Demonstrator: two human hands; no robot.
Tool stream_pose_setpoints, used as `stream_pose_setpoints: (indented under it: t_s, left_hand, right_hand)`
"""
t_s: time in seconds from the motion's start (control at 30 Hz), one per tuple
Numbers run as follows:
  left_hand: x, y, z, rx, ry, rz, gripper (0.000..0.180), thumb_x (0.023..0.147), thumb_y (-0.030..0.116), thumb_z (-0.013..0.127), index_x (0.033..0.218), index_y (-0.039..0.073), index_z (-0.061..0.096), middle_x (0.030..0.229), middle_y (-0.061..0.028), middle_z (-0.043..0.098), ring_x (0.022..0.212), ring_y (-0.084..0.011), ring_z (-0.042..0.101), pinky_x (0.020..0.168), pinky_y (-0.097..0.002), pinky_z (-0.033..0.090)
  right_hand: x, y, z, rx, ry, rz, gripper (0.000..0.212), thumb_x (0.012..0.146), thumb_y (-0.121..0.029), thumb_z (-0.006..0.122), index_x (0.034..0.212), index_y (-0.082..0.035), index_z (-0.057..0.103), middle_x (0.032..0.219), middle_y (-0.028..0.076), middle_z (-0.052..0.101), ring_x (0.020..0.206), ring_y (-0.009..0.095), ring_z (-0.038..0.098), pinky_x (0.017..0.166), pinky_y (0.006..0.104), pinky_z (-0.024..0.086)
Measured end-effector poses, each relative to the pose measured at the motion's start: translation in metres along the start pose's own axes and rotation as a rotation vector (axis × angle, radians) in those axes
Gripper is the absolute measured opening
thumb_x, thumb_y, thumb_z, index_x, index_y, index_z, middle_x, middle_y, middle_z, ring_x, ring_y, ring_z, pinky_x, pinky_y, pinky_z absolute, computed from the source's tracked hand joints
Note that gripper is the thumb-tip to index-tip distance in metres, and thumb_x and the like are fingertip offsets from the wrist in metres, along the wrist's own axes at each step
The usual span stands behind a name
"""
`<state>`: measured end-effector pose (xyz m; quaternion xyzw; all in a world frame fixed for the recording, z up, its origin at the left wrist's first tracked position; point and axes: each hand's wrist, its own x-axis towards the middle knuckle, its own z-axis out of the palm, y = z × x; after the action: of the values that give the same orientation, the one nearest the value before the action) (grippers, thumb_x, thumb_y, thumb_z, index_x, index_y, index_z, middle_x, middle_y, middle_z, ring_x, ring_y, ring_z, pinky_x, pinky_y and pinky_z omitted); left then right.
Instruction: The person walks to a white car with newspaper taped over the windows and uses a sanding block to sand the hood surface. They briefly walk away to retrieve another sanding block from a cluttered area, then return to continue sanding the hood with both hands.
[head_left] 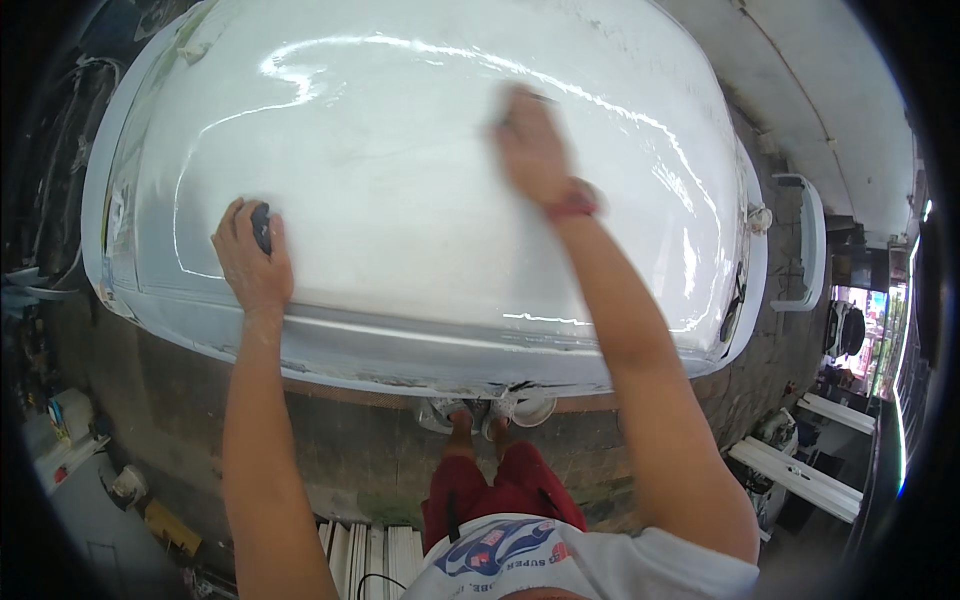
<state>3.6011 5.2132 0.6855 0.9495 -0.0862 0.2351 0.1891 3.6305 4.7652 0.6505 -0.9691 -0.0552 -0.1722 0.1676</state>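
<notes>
A large, wet, glossy white vehicle roof (400,200) spreads out below me. On its left part my left hand (248,255) rests with curled fingers round a small dark pad (262,228), which shows between thumb and fingers. Farther off and right of the middle, my right hand (530,145) lies on the same surface, smeared by motion. A thin dark edge shows by its fingertips, but what it belongs to I cannot make out. There is a red band (575,198) round my right wrist.
A white basin (535,411) sits on the floor beside my feet, by the roof's near side. At the right, a white bumper-like part (812,245) lies near the wall. Long white panels (800,475) are at the lower right, and more white strips (375,555) lie behind me.
</notes>
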Motion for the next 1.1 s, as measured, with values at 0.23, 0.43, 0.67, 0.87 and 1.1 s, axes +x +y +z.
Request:
stream_pose_setpoints:
  t_s: [0.23, 0.43, 0.67, 0.87, 1.1]
  left_hand:
    - [0.008, 0.007, -0.003, -0.001, -0.033, -0.038, 0.029, 0.102, 0.023, 0.071, 0.126, 0.008, 0.066, 0.14, -0.0195, 0.061, 0.134, -0.0411, 0.056, 0.113, -0.0596, 0.039]
    - [0.01, 0.006, -0.002, -0.012, -0.063, -0.067, 0.032, 0.102, 0.023, 0.071, 0.128, 0.007, 0.065, 0.143, -0.0215, 0.059, 0.133, -0.0426, 0.056, 0.113, -0.0654, 0.04]
    - [0.01, 0.007, -0.001, -0.065, -0.117, -0.076, 0.034, 0.103, 0.018, 0.07, 0.134, 0.003, 0.064, 0.15, -0.0219, 0.057, 0.134, -0.0454, 0.054, 0.113, -0.0561, 0.046]
    - [0.01, 0.013, -0.002, -0.051, -0.087, -0.05, 0.033, 0.102, 0.016, 0.071, 0.13, 0.001, 0.064, 0.148, -0.0226, 0.058, 0.128, -0.0443, 0.056, 0.106, -0.0552, 0.049]
    - [0.01, 0.025, 0.004, -0.101, -0.14, -0.116, 0.033, 0.107, 0.016, 0.066, 0.136, 0.002, 0.063, 0.151, -0.0195, 0.057, 0.138, -0.0403, 0.053, 0.116, -0.0499, 0.048]
  right_hand:
    - [-0.084, 0.228, -0.13, -0.441, -0.212, 0.952, 0.069, 0.114, -0.047, 0.043, 0.159, 0.005, 0.048, 0.165, 0.034, 0.044, 0.155, 0.049, 0.04, 0.128, 0.0609, 0.032]
    - [0.168, 0.011, 0.07, -0.542, 0.023, -0.046, 0.055, 0.113, -0.034, 0.045, 0.128, 0.013, 0.068, 0.156, 0.042, 0.05, 0.147, 0.053, 0.049, 0.125, 0.0641, 0.035]
    - [0.22, -0.192, 0.139, 0.092, -0.109, -0.372, 0.074, 0.109, -0.048, 0.052, 0.162, 0.003, 0.045, 0.168, 0.026, 0.046, 0.157, 0.038, 0.043, 0.134, 0.0501, 0.026]
    - [0.173, 0.068, 0.045, -0.063, 0.082, 0.03, 0.067, 0.109, -0.041, 0.052, 0.156, 0.006, 0.05, 0.163, 0.025, 0.051, 0.154, 0.041, 0.045, 0.131, 0.0515, 0.031]
    - [-0.002, 0.282, -0.1, -0.352, -0.037, 0.51, 0.074, 0.116, -0.05, 0.036, 0.173, -0.004, 0.028, 0.178, 0.02, 0.034, 0.166, 0.034, 0.028, 0.137, 0.0447, 0.02]
